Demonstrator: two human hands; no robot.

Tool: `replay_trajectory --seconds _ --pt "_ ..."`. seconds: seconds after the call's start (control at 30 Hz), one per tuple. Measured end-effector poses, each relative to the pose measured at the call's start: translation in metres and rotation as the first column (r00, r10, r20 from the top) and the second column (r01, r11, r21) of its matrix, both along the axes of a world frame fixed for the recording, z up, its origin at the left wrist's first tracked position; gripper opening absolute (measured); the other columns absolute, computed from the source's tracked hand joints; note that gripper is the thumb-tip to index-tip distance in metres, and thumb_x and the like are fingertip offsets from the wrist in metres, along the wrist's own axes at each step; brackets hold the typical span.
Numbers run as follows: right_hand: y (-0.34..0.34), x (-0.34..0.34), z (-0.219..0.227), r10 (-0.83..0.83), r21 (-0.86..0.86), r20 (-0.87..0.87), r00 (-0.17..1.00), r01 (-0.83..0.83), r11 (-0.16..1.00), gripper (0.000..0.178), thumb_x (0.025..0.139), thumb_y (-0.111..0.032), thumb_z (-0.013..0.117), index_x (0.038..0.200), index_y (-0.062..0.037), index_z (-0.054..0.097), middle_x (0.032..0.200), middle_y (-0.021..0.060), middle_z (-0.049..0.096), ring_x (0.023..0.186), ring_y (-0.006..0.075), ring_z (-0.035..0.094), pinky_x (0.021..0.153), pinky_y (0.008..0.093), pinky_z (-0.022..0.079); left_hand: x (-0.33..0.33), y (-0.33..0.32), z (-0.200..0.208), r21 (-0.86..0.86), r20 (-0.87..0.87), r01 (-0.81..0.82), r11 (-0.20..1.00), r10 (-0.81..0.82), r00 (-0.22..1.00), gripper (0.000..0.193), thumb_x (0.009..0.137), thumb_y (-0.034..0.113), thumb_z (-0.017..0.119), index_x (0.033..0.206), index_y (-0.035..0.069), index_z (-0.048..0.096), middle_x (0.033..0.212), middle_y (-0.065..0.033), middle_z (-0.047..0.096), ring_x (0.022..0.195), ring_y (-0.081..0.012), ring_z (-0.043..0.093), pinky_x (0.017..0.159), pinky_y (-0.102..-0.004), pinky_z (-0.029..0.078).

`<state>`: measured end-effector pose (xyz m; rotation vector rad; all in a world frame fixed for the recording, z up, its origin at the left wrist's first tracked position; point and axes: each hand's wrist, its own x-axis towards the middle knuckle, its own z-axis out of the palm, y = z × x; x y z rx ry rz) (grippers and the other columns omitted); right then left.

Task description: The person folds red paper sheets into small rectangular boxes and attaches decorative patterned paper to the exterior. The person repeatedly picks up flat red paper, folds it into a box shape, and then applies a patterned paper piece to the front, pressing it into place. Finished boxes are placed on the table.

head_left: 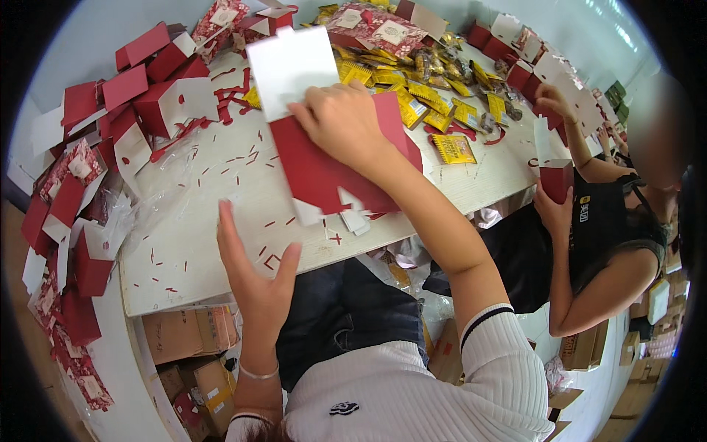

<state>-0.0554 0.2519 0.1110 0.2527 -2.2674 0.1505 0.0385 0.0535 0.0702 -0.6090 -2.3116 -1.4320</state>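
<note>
my right grip (342, 121) rests on the red carton (317, 169), fingers bent against it near where the red meets a white flap (294, 70); whether it pinches or only presses, i cannot tell. my left grip (254, 287) is released, fingers and thumb spread in the air, apart from the carton and nearer my body. the carton is right under my right grip, over the table (191, 243), its flap reaching out beyond my fingers and its near edge blurred.

i judge this one only partway: the flap is not tucked in, so shaping and closing seem left to do. just beyond the right grip, many yellow packets (412, 107) lie loose in a heap, outside any box. well to its left, a pile of red boxes (155, 107) looks further along, panels folded up, though several lids gape. off to its right, a co-worker's hand (554, 212) holds a red box (556, 178), also open.
</note>
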Motion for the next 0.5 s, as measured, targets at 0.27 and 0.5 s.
replay_trajectory --seconds 0.27,0.5 --pt "-0.090 0.031 0.041 0.402 -0.406 0.235 0.885 -0.286 0.868 0.035 0.078 -0.036 0.054 0.065 -0.0038 0.061 0.062 0.0149 0.059 0.063 0.0339 0.058 0.056 0.0420 0.045 -0.033 0.008 0.007 -0.015 -0.079 -0.106 0.994 0.104 0.991 0.117 0.054 0.047 0.078 0.135 -0.002 0.009 0.133 -0.0310 0.021 0.124 -0.0420 0.024 0.099 -0.0482 0.023" --pt "-0.090 0.040 0.061 0.558 -0.367 0.043 0.829 -0.506 0.780 0.025 0.076 -0.026 0.060 0.087 -0.0037 0.061 0.072 0.0146 0.060 0.067 0.0291 0.060 0.064 0.0397 0.046 -0.036 -0.020 0.013 0.494 0.171 0.056 0.868 -0.159 0.972 0.072 0.069 0.019 0.071 0.126 -0.003 0.032 0.111 -0.0169 0.054 0.097 -0.0266 0.056 0.083 -0.0341 0.045"
